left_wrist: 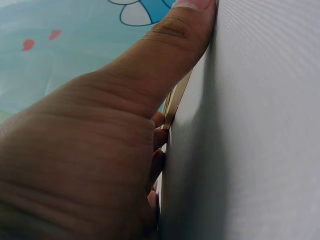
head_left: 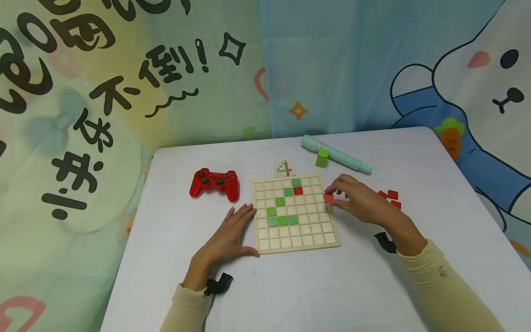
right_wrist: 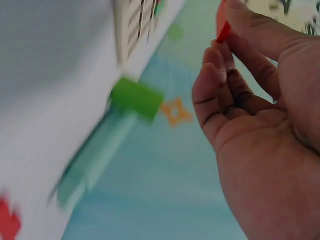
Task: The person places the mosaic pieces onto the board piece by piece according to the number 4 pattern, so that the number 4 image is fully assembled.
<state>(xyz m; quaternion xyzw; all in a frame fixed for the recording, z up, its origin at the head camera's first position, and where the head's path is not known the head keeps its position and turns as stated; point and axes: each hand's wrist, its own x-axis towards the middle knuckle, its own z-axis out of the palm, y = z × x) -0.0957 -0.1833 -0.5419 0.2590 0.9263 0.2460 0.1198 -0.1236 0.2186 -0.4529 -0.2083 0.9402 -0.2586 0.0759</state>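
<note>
Worktop (head_left: 307, 295) space in front of the person carried a pale gridded board (head_left: 307, 240), its side edges running away from them with a slight lean. The left hand (head_left: 228, 240) lay along the board's left side, fingers stretched straight and spread, thumb at the near left corner, gripping nothing. The right hand (head_left: 361, 198) stood at the opposite side, much the nearer one to the red tile (head_left: 328, 198), which its thumb and fingertips pinched across a narrow gap. That tile lay to the left of the palm, overlapping the board's right rim in the head view; whether it touched the rim could not be told. It looked square, so no long axis needed lining up. From it, the red tile already on the board (head_left: 297, 190) lay leftward and slightly farther from the person, with bare squares between and green tiles (head_left: 288, 191) next to it. Loose red tiles (head_left: 392, 194) lay the other way, just right of the right hand.
</note>
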